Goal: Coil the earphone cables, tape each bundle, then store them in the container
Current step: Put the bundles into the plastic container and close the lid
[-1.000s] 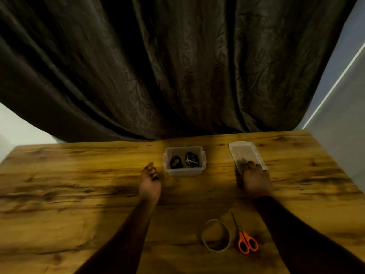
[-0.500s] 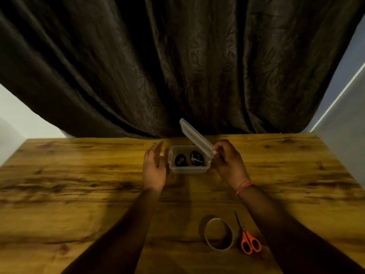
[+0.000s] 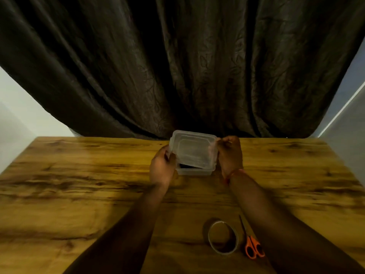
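Observation:
A small clear plastic container stands on the wooden table near its far edge. Its clear lid is tilted over the container, the far side raised. My left hand grips the lid's left edge and my right hand pinches its right edge. A dark earphone bundle shows through the gap under the lid; the rest of the inside is hidden.
A tape roll lies on the table near me, with orange-handled scissors just right of it. A dark curtain hangs behind the table's far edge.
My right hand picked the lid up from the table on the right and brought it over the container. My left hand moved in and took the lid's left edge.

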